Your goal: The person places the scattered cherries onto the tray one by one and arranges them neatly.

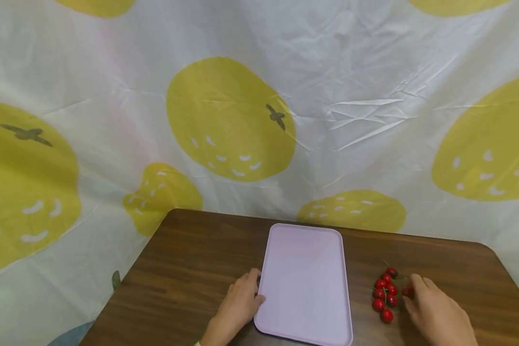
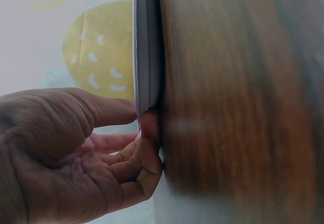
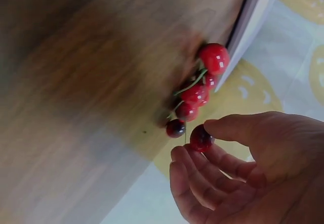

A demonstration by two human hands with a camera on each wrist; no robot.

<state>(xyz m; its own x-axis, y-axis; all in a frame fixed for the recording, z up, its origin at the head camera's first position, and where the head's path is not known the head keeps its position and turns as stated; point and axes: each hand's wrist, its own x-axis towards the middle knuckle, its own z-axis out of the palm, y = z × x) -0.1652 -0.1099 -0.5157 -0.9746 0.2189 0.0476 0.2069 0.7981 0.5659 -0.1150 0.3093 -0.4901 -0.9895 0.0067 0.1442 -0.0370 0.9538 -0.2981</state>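
A pale lilac rectangular tray [image 1: 304, 283] lies on the wooden table, its short side toward me. My left hand [image 1: 238, 302] grips the tray's left edge; in the left wrist view the thumb is on the upper side of the rim [image 2: 144, 47] and the fingers curl beneath it. To the right of the tray lies a small cluster of glossy red cherries [image 1: 379, 292] with green stems. Just right of the cluster, my right hand [image 1: 440, 312] pinches one dark red cherry [image 3: 201, 138] between thumb and fingertips.
The dark wood-grain table [image 1: 190, 259] has rounded far corners. Behind it hangs a white curtain [image 1: 328, 96] printed with large yellow fruit. Bare tabletop lies left of the tray and between the tray and the cherries.
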